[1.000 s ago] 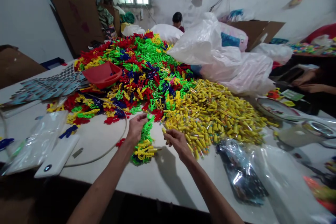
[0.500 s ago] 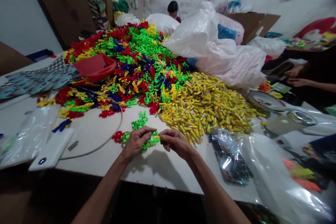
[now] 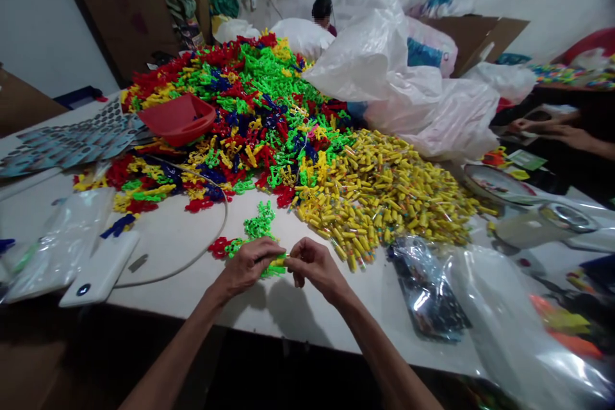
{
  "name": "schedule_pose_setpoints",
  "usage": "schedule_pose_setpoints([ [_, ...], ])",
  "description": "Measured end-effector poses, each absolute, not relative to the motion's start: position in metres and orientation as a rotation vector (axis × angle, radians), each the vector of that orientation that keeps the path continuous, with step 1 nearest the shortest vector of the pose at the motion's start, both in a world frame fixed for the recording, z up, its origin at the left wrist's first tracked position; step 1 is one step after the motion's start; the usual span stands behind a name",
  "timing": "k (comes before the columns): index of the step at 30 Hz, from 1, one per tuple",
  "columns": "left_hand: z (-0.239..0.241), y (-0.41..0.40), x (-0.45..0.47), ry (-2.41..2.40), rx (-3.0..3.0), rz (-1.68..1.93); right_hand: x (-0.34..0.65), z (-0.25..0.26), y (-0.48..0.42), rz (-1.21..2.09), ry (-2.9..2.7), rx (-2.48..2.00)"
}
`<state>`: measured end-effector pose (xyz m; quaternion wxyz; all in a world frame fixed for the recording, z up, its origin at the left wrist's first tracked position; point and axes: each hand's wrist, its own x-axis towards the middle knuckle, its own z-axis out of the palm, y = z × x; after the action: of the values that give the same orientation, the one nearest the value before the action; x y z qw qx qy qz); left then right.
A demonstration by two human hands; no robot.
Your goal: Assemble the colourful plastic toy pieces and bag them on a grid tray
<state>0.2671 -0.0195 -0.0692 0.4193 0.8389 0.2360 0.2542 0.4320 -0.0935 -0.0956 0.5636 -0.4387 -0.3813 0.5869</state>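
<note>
My left hand (image 3: 247, 264) and my right hand (image 3: 314, 266) meet over the white table (image 3: 307, 307) near its front edge. Both are closed on a small bunch of green and yellow plastic pieces (image 3: 275, 262) held between them. Loose green pieces (image 3: 259, 225) and a few red pieces (image 3: 220, 246) lie just beyond my left hand. Right behind my right hand spreads a heap of yellow tubes (image 3: 384, 195). A large pile of mixed red, green, yellow and blue plastic pieces (image 3: 240, 109) covers the table's middle.
A red scoop (image 3: 177, 118) rests on the big pile. White plastic sacks (image 3: 413, 96) stand at the back right. Clear bags (image 3: 480, 314) lie front right, a white power bank (image 3: 98, 275) and cable front left. Another person's hands (image 3: 552, 131) work at far right; a person sits behind.
My hands came together near the table's front edge and closed on the green and yellow pieces. The view shifted slightly as my head moved.
</note>
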Motion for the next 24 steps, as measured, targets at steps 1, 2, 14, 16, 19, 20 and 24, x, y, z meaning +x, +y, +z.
schedule_pose_setpoints([
  [1,-0.072,-0.018,0.265,0.621,2.142,0.621,0.429,-0.098,-0.092,1.354,-0.919,-1.077],
  [2,-0.075,-0.017,0.263,0.658,2.175,0.605,0.426,-0.101,-0.089,1.339,-0.942,-1.117],
  [14,-0.081,0.089,0.318,1.329,2.634,0.001,0.472,-0.108,0.003,0.251,-1.867,-2.352],
  [16,-0.087,0.099,0.332,1.37,2.604,-0.034,0.472,-0.11,0.012,0.259,-1.881,-2.347],
  [19,-0.097,0.1,0.342,1.436,2.575,0.012,0.472,-0.11,0.02,0.286,-1.852,-2.357],
  [20,-0.1,0.097,0.342,1.452,2.566,0.052,0.473,-0.109,0.022,0.297,-1.829,-2.358],
  [24,-0.101,0.09,0.333,1.506,2.475,0.28,0.475,-0.1,0.017,0.351,-1.702,-2.295],
])
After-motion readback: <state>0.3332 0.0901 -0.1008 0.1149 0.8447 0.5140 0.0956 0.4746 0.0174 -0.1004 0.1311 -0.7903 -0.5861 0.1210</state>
